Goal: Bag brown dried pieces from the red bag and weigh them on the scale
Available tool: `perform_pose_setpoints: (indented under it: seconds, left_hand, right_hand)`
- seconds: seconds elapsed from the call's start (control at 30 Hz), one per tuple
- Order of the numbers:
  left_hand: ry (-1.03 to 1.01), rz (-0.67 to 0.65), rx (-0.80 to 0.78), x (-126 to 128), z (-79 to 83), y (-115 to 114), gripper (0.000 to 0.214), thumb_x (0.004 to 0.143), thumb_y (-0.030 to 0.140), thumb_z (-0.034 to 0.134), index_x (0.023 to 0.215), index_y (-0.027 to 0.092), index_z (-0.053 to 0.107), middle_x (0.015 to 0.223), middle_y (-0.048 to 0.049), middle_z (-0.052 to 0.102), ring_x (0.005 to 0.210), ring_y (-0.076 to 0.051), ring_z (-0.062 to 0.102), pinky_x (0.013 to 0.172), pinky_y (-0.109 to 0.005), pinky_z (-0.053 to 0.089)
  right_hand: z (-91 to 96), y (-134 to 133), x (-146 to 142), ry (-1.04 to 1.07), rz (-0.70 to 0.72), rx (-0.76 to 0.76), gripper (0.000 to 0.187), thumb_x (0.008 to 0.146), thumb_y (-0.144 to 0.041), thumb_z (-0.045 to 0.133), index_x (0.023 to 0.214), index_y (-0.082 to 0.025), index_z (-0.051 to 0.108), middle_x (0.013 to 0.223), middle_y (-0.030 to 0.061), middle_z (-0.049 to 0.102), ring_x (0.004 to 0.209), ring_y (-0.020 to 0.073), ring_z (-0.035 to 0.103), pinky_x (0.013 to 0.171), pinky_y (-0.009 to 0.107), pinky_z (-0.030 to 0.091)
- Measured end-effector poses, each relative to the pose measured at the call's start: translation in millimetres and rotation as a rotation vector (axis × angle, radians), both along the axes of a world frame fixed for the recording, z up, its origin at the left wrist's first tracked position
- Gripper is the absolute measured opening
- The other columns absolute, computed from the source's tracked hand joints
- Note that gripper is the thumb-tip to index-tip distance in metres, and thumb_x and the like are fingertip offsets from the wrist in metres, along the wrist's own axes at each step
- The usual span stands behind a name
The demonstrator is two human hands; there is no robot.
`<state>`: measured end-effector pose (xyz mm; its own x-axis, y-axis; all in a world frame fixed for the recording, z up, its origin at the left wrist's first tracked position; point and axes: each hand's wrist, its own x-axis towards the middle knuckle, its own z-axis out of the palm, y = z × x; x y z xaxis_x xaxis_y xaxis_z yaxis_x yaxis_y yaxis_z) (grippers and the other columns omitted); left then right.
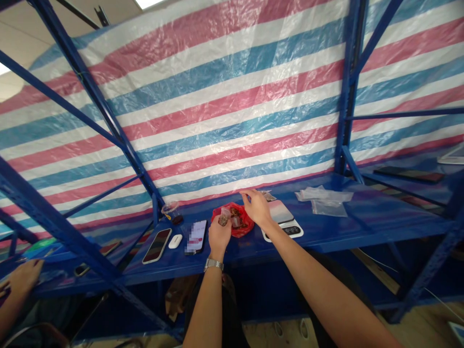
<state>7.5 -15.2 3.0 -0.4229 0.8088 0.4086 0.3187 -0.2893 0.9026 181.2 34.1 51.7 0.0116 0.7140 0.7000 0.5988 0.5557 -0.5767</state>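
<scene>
My left hand, with a metal watch on its wrist, is closed around a small transparent plastic bag with brown bits in it. This bag is above the left side of an open red plastic bag, which holds loose brown pieces and another small bag. My right hand hovers between the red bag and a white digital scale. Its thumb and forefinger are pinched together; whatever is between them is too small to make out. Behind that hand, a small filled bag lies partly hidden by the scale.
Flat transparent bags lie on the blue shelf to the right. On the left are a phone with a lit screen, a dark-screened phone, a white earbud case and a plastic cup. Another person's hand is far left.
</scene>
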Motion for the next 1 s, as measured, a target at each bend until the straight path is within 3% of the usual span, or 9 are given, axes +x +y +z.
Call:
perform_pose_setpoints:
  seconds: [0.1, 0.2, 0.33, 0.63, 0.77, 1.0]
  left_hand:
    - [0.119, 0.134, -0.148, -0.1, 3.9, 0.4, 0.03, 0.074, 0.039, 0.083, 0.097, 0.025, 0.071, 0.084, -0.0105, 0.076, 0.09, -0.036, 0.072, 0.083, -0.042, 0.047]
    - [0.209, 0.209, -0.25, 2.5, 7.4, 1.3, 0.027, 0.077, 0.046, 0.08, 0.093, 0.026, 0.072, 0.084, -0.012, 0.076, 0.092, -0.037, 0.071, 0.085, -0.043, 0.045]
    - [0.146, 0.133, -0.186, 0.6, 5.4, 7.6, 0.023, 0.071, 0.037, 0.083, 0.091, 0.027, 0.075, 0.077, -0.0069, 0.074, 0.087, -0.033, 0.07, 0.089, -0.046, 0.046]
    - [0.089, 0.112, -0.108, -5.7, -5.7, 17.3, 0.03, 0.076, 0.034, 0.08, 0.102, 0.021, 0.075, 0.092, -0.0072, 0.076, 0.087, -0.027, 0.07, 0.093, -0.047, 0.053]
    - [0.068, 0.094, -0.051, -1.5, -1.9, 11.4, 0.032, 0.083, 0.036, 0.075, 0.11, 0.019, 0.073, 0.104, -0.009, 0.077, 0.099, -0.028, 0.072, 0.098, -0.045, 0.054]
    - [0.051, -0.05, 0.122, 11.5, 12.3, -0.8, 0.034, 0.089, 0.041, 0.071, 0.116, 0.02, 0.071, 0.115, -0.008, 0.076, 0.106, -0.024, 0.07, 0.103, -0.041, 0.054]
  right_hand:
    - [-0.5, 1.6, 3.5, 0.008, -0.01, -0.037, 0.027, 0.101, -0.018, 0.053, 0.111, -0.02, 0.078, 0.108, 0.0093, 0.078, 0.101, 0.0246, 0.07, 0.096, 0.035, 0.051]
    - [-0.3, 2.1, 4.7, 0.015, -0.019, -0.071, 0.027, 0.1, -0.017, 0.053, 0.111, -0.02, 0.078, 0.107, 0.0093, 0.079, 0.1, 0.0245, 0.071, 0.096, 0.035, 0.051]
    - [1.1, 1.6, 5.0, 0.023, -0.001, -0.072, 0.028, 0.1, -0.017, 0.052, 0.111, -0.02, 0.078, 0.107, 0.0089, 0.079, 0.098, 0.0234, 0.071, 0.095, 0.034, 0.052]
    - [2.4, 2.1, 4.6, 0.032, 0.023, -0.072, 0.028, 0.1, -0.015, 0.052, 0.109, -0.019, 0.078, 0.11, 0.0091, 0.079, 0.101, 0.0224, 0.072, 0.098, 0.033, 0.052]
    - [-1.0, 3.3, 2.6, -0.012, 0.049, -0.107, 0.028, 0.1, -0.016, 0.053, 0.107, -0.02, 0.079, 0.111, 0.0087, 0.079, 0.102, 0.0222, 0.072, 0.099, 0.033, 0.052]
    - [-13.5, 3.9, -4.6, -0.08, 0.154, -0.169, 0.023, 0.097, -0.021, 0.06, 0.105, -0.026, 0.08, 0.109, 0.0051, 0.082, 0.102, 0.0233, 0.076, 0.092, 0.029, 0.055]
